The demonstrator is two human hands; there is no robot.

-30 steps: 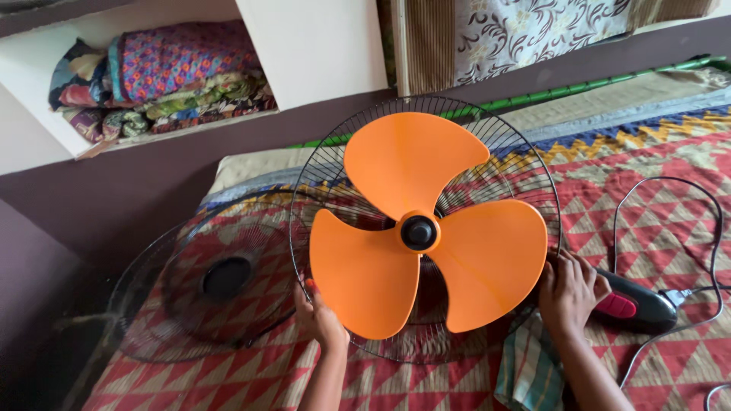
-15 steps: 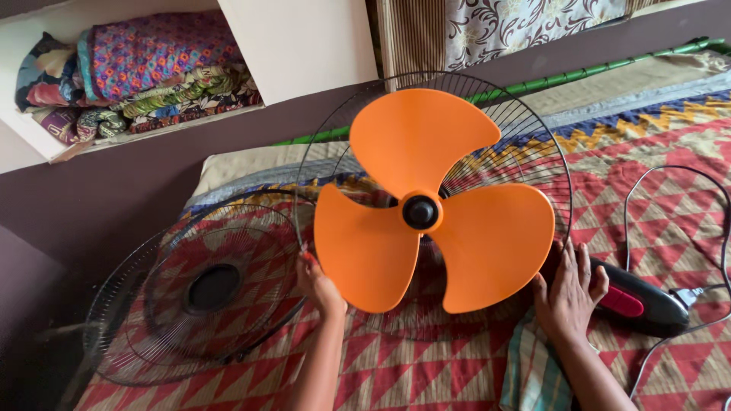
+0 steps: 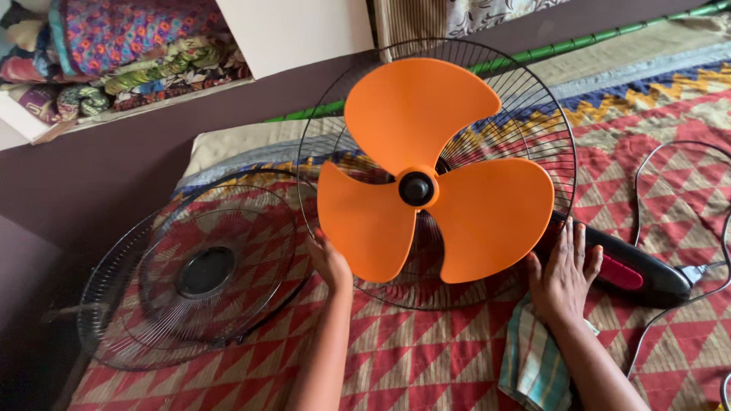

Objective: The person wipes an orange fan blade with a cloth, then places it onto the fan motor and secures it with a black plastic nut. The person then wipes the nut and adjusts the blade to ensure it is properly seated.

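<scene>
Nearest, the right hand point(image 3: 562, 275) lies flat, fingers spread, on the fan's black base point(image 3: 632, 268) over a striped cloth point(image 3: 533, 358). The left hand point(image 3: 329, 261) pinches the rear guard's point(image 3: 502, 91) lower-left rim. Between them stands the orange blade point(image 3: 426, 179); the loose front guard point(image 3: 190, 278) lies leftward on the bed point(image 3: 426, 350).

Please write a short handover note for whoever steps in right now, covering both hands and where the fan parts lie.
Left hand: at the lower left rim of the rear guard, partly behind the orange blade; grip not clear.
Right hand: laid flat, fingers spread, on the fan's black body at the guard's lower right.
Parts: the blade sits on the hub inside the rear guard. The front guard lies off, flat on the patterned quilt to the left. A striped cloth lies under the right wrist; the cord runs at the right.
Done: front guard off.
Left: blade is not off the hub.
</scene>
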